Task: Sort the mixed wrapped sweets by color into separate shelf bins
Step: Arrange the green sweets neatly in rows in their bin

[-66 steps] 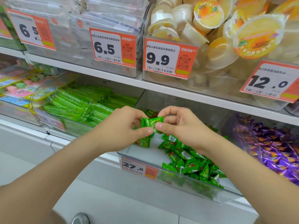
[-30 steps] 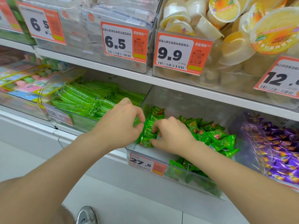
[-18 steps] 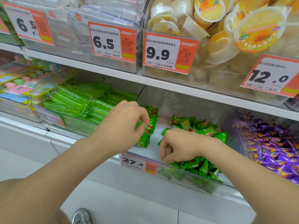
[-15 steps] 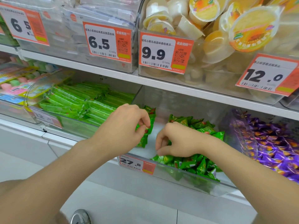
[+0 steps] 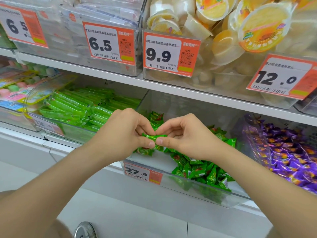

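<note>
Closest to me, two bare forearms reach up and in toward the lower shelf. The left hand [image 5: 123, 133] and the right hand [image 5: 187, 136] meet just above the front of a clear bin, thumbs and forefingers of both pinching the same small green sweet [image 5: 154, 136], one hand at each end of its wrapper. It is held level and raised clear of the pile, probably so it can be squared up and looked over before it goes down.

Directly below the hands is the clear bin [image 5: 188, 184] with its price tag [image 5: 143, 172] on the front lip. Under and to the right of the right hand lies a loose heap of green sweets [image 5: 202, 170]. Behind the left hand a few more stand in a neater stack [image 5: 157, 117] against the bin's left wall, which suggests the sweet is headed there to be lined up. The floor of the bin between heap and stack is bare.

Further to the right of the right hand, another bin holds purple sweets [image 5: 291, 158], kept apart by colour. To the left of the left hand, long green packets [image 5: 75, 107] fill their own tray.

Beyond and above the hands, the upper shelf [image 5: 120, 76] carries jelly cups [image 5: 223, 31] behind orange price labels.
</note>
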